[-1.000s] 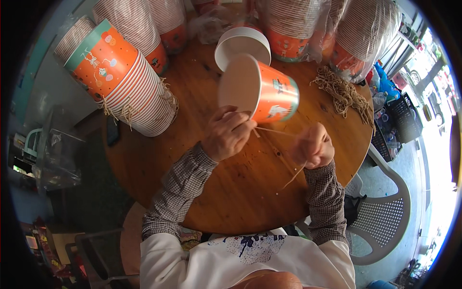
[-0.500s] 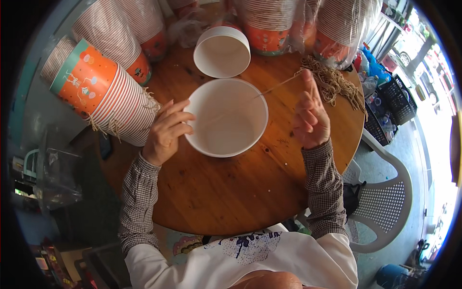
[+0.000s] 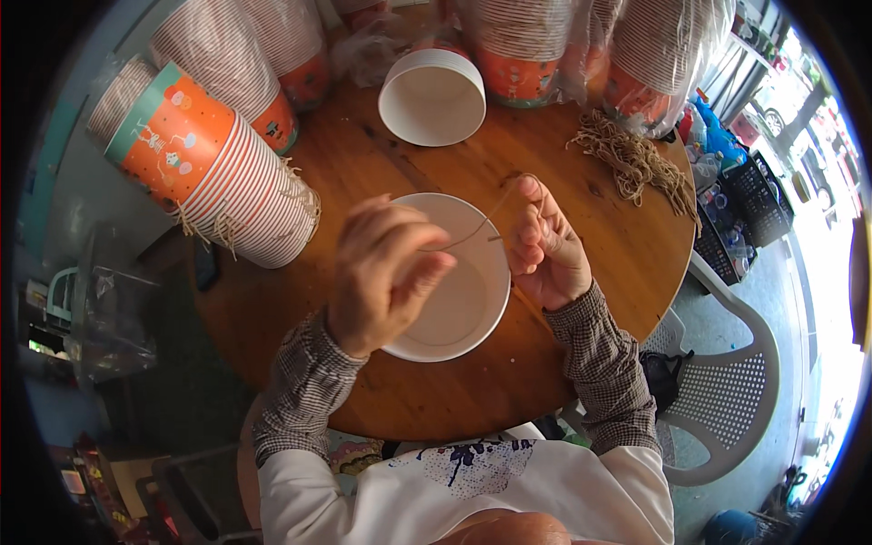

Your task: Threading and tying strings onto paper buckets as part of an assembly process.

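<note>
Head: 1 round white-lined bucket (image 3: 459, 304), 1 thin tan cord (image 3: 477, 231); right hand (image 3: 551, 243) pinching cord, left hand (image 3: 380, 277) half-curled, hold unclear.

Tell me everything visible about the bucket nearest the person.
The bucket has a plain white inside, a round mouth and a thin pale rim; it looks like smooth coated paper. It is open, mouth facing up, over the table; its outer wall is hidden. The left hand covers part of its left side, cord crosses its mouth, and the right hand is by its right rim. Contact is unclear.
</note>
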